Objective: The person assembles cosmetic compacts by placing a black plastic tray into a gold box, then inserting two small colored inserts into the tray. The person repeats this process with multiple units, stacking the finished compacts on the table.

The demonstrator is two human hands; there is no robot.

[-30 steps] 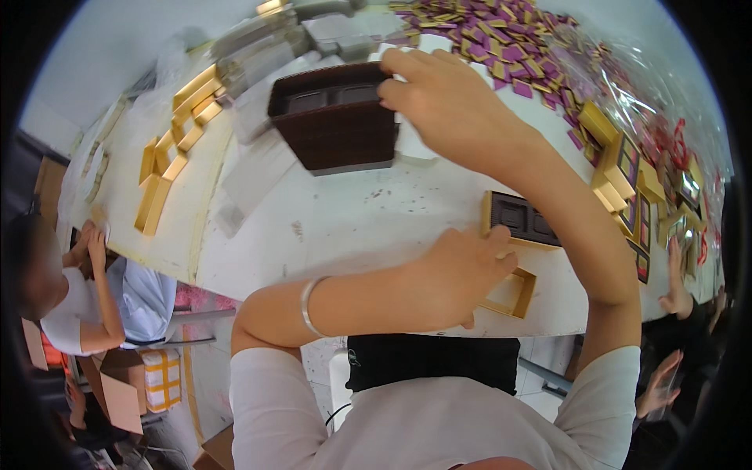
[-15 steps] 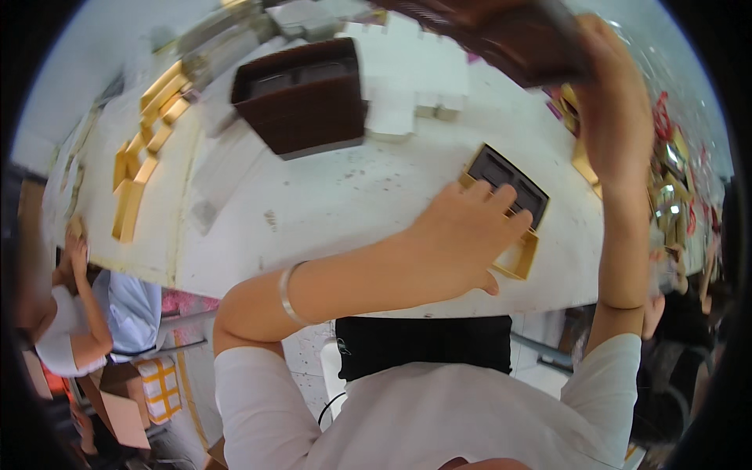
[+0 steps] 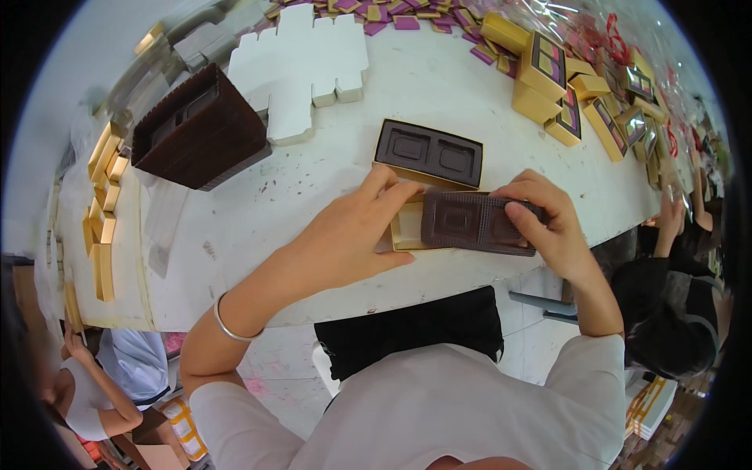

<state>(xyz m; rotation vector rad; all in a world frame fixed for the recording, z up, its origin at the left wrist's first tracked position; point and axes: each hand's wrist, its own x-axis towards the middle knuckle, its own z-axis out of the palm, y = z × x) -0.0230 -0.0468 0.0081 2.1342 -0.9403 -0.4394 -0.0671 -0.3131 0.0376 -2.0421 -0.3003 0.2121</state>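
Observation:
My right hand [image 3: 544,219] grips one end of a dark brown plastic insert tray [image 3: 462,221] with two square recesses, thumb on top. The tray lies tilted over the right part of an open gold box [image 3: 406,227], whose pale inside shows at the left. My left hand [image 3: 345,227] clasps that box's left end, fingers at the far side and thumb at the near edge. Just beyond, a second gold box [image 3: 427,174] has a similar dark tray [image 3: 429,150] seated in it.
A tall stack of brown trays [image 3: 200,129] stands at the left, near white flat-topped boxes [image 3: 298,70]. Gold box frames [image 3: 102,219] line the far left. Finished-looking gold boxes [image 3: 540,78] pile at the right back, with purple-and-gold pieces [image 3: 403,22] behind. People sit at both sides.
My right hand has come down from the upper right with a brown tray, onto the near gold box. My left hand has shifted to that box's left end. The view has swung right.

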